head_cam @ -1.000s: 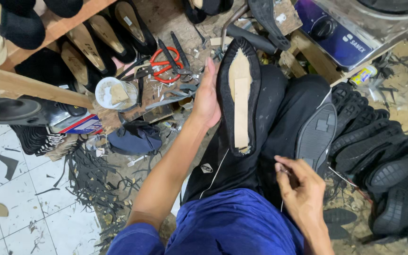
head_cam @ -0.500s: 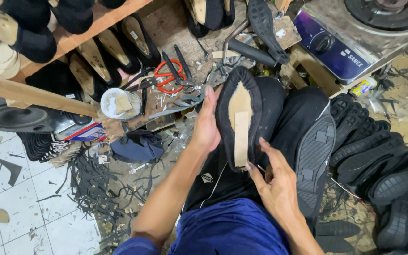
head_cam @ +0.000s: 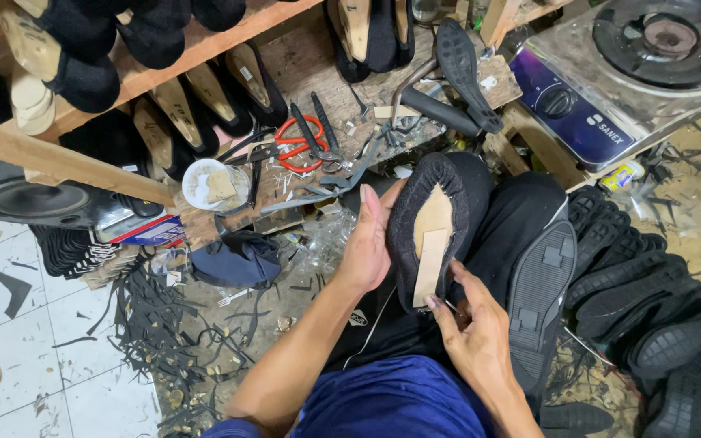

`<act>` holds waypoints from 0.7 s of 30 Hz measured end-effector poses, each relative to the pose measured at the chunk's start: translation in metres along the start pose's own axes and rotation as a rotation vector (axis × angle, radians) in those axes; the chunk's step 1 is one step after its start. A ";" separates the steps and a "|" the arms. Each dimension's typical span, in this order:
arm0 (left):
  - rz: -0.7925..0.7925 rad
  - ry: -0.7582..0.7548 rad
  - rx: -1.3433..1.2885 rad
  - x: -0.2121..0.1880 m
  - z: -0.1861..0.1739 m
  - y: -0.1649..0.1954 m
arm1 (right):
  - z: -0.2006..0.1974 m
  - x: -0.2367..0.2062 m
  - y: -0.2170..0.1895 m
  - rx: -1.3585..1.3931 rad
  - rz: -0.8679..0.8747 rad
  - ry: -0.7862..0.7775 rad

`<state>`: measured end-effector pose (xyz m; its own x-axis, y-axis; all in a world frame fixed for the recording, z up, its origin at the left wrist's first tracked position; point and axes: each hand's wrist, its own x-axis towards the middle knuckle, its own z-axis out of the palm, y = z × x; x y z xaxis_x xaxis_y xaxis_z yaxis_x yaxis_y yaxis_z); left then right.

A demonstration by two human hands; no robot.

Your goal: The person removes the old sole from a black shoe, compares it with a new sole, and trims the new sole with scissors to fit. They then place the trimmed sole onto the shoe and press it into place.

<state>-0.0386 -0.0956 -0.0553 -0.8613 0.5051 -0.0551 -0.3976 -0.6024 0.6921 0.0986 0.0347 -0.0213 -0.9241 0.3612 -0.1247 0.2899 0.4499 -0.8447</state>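
A black shoe upper [head_cam: 423,203] lies sole-side up on my lap, with a tan board insole [head_cam: 432,239] showing in its middle. My left hand [head_cam: 367,239] cups its left side and holds it steady. My right hand [head_cam: 468,324] is at the heel end, fingers pinched on a thin metal tool whose tip touches the insole's lower edge. A black rubber outsole [head_cam: 541,296] rests tread-up on my right thigh, just right of that hand.
Several black outsoles [head_cam: 659,308] are piled at the right. A gas stove [head_cam: 634,65] stands at the top right. Red-handled pliers [head_cam: 298,146], other tools and a white cup [head_cam: 208,185] lie on the wooden bench. Shoes fill the shelf [head_cam: 83,49]; scraps litter the tiled floor.
My right hand rose from my thigh to the heel end of the shoe and now presses its tool there. The view has shifted slightly downward and left.
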 end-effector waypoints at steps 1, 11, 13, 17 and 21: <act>0.013 -0.012 0.008 0.000 0.000 -0.001 | -0.001 0.000 -0.002 -0.025 0.014 -0.009; 0.108 -0.141 0.628 -0.012 -0.007 0.009 | 0.004 0.026 -0.010 0.584 -0.110 -0.174; -0.060 -0.081 0.354 -0.026 -0.003 0.010 | -0.001 0.032 -0.006 0.704 -0.047 -0.250; -0.265 0.106 -0.197 -0.044 0.012 0.000 | -0.003 0.048 -0.013 0.565 -0.093 -0.280; -0.164 0.432 -0.172 -0.016 -0.014 0.021 | -0.020 0.048 -0.024 0.139 -0.236 0.043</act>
<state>-0.0375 -0.1245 -0.0502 -0.8210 0.3209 -0.4722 -0.5539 -0.6481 0.5226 0.0521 0.0573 0.0033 -0.9496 0.2957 0.1037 0.0282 0.4103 -0.9115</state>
